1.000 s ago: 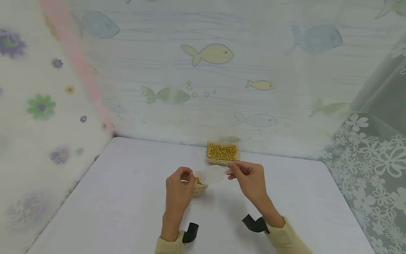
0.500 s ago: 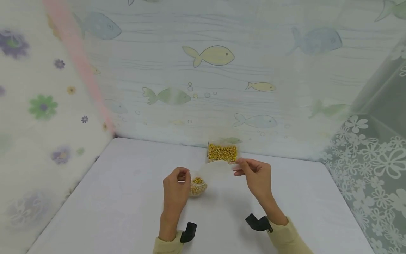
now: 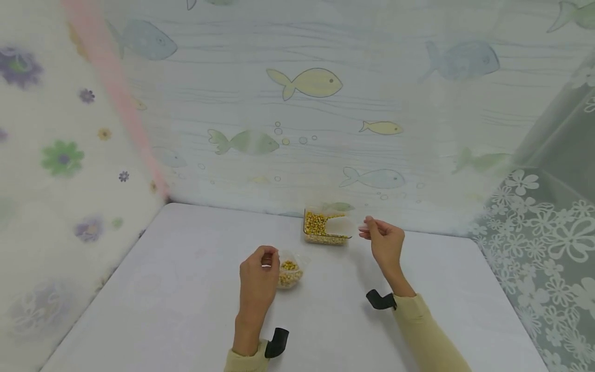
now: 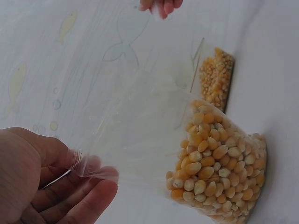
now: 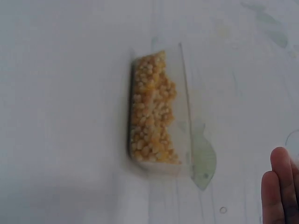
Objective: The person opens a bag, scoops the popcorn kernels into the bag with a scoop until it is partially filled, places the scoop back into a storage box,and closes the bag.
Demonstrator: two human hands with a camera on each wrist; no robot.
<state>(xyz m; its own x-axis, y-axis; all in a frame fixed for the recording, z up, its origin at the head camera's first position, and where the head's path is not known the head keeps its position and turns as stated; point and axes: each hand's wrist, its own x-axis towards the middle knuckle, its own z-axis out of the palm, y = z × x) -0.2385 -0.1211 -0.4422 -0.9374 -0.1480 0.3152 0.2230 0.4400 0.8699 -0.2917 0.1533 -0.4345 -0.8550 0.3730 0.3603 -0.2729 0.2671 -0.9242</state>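
Note:
My left hand pinches the upper edge of a clear plastic bag between thumb and fingers. Corn kernels fill the bottom of this bag, which stands on the table with its top pulled toward the hand. At the back of the table is a clear rectangular container of corn kernels. My right hand pinches the short end of a white, rounded scoop, whose broad part overlaps the container's right half in the head view. In the right wrist view only some right-hand fingers show.
A white cloth covers the table. Behind the container rises a fish-patterned curtain. Flowered cloth hangs at the left, and a lace-patterned sheer curtain at the right.
My right hand has moved right and away with the scoop, from beside the bag's mouth to over the container. The left hand shifted slightly left, still pinching the bag.

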